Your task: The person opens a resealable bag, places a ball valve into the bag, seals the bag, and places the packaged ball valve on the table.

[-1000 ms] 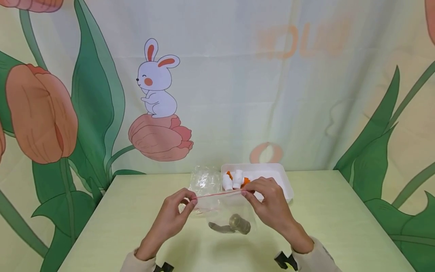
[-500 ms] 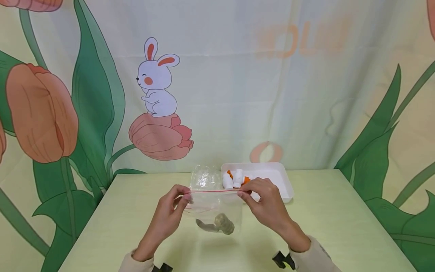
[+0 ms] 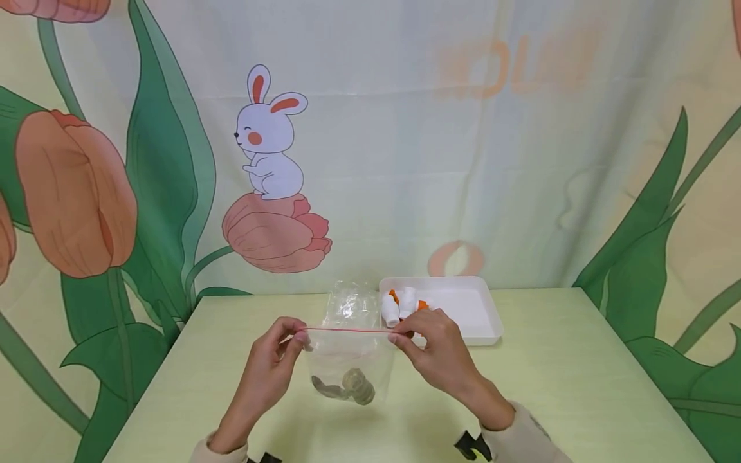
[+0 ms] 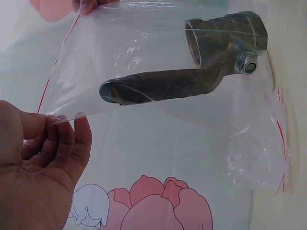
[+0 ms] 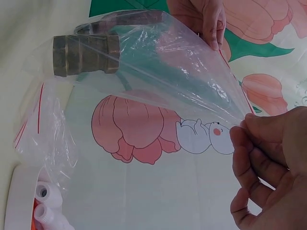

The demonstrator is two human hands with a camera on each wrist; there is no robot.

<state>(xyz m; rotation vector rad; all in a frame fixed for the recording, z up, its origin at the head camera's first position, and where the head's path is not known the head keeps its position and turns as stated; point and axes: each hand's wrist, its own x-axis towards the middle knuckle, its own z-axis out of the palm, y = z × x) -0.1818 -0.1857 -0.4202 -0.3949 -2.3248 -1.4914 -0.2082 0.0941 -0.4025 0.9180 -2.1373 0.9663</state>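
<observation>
A clear zip bag with a red seal line hangs above the table between both hands. My left hand pinches its top left corner between thumb and fingers. The top right corner is pinched by my right hand. Inside the bag lies a brass ball valve with a dark lever handle and a nut holding the lever. In the right wrist view the valve body shows its ribbed side, and the lever is partly hidden behind it. The red line runs taut between the two hands.
At the back of the table, a white tray holds white plastic fittings and orange pieces. Left of the tray lies a stack of clear zip bags. Behind the table hangs a printed curtain.
Both hands have moved left with the bag, and the valve has swung along with it. The seal line, tilted at first, is now nearly level.
</observation>
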